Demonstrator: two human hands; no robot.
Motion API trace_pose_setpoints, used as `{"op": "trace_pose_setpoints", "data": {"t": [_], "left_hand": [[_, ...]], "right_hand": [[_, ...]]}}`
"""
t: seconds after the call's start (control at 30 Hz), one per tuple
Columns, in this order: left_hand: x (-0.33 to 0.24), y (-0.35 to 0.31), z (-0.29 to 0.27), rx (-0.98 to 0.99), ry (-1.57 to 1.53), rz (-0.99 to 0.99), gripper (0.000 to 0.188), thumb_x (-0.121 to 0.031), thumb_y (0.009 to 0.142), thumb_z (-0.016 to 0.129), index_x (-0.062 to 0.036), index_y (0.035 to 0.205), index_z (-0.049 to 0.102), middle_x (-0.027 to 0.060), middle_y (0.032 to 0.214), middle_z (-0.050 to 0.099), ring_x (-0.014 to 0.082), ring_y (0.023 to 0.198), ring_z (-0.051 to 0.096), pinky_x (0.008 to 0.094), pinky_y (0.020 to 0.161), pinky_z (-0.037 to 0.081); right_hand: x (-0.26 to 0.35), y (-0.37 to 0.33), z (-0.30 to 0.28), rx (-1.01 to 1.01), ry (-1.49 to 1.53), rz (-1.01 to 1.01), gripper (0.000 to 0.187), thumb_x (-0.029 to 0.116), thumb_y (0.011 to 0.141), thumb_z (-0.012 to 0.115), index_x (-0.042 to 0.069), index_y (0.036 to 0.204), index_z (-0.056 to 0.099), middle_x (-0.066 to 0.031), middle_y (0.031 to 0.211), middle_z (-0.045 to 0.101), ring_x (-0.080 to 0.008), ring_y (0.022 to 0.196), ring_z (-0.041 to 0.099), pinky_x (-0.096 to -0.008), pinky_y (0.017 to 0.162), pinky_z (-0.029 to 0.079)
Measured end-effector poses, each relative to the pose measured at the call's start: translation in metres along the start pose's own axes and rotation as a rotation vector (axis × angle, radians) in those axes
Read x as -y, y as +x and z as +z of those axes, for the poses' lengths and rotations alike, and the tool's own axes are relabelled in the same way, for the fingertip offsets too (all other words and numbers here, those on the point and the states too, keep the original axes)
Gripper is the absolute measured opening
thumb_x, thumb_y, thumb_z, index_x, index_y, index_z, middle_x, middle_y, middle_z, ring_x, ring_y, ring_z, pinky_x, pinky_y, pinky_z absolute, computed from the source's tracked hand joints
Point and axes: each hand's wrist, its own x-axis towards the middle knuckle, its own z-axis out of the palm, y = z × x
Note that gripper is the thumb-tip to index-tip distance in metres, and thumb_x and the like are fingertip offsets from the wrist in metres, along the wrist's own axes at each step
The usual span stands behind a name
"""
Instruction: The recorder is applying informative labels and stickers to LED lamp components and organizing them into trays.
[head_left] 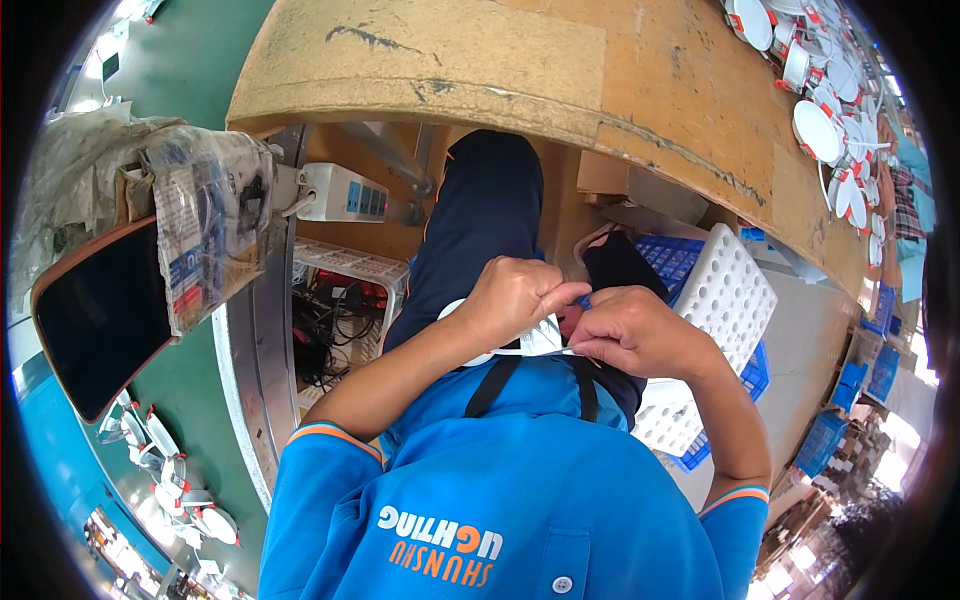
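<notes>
In my lap lies a white round downlight point(541, 338), mostly covered by my hands and showing only parts of its rim and a pale block. My left hand point(508, 298) is closed over it from above, fingers curled under and thumb pointing right. A thin white cable point(518, 352) runs along the near side of the light. Its right end sits in a pinch between thumb and forefinger of my right hand point(640, 328). The two hands are close together, thumbs almost meeting. What lies beneath the left fingers is hidden.
A worn wooden bench point(480, 60) curves ahead, with many white downlights point(820, 130) at its far right. On the left are a phone point(100, 315) and a power strip point(345, 193). Beneath are a basket of cables point(340, 320) and a white perforated crate point(730, 295).
</notes>
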Motion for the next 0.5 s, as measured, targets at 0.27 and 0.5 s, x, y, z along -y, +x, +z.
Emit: {"op": "trace_pose_setpoints", "data": {"t": [0.27,0.5], "left_hand": [[-0.003,-0.007,-0.003,-0.046,-0.087,-0.071,0.031,-0.022,0.077,0.061,-0.0014,0.055,0.054,0.0128,0.051,0.050,0.0272,0.045,0.050,0.0331,0.042,0.038],[-0.006,-0.002,0.002,-0.078,-0.023,0.022,0.037,-0.018,0.077,0.062,-0.0005,0.049,0.045,0.0123,0.047,0.046,0.0252,0.041,0.046,0.0328,0.039,0.035]], "right_hand": [[0.005,0.002,0.003,-0.055,-0.041,0.051,0.008,0.011,0.070,0.060,0.004,0.067,0.057,-0.0115,0.062,0.054,-0.0270,0.060,0.053,-0.0363,0.053,0.041],[0.006,0.001,0.005,-0.046,-0.040,0.004,0.006,0.009,0.070,0.061,0.004,0.069,0.058,-0.0108,0.064,0.055,-0.0270,0.062,0.055,-0.0355,0.055,0.042]]}}
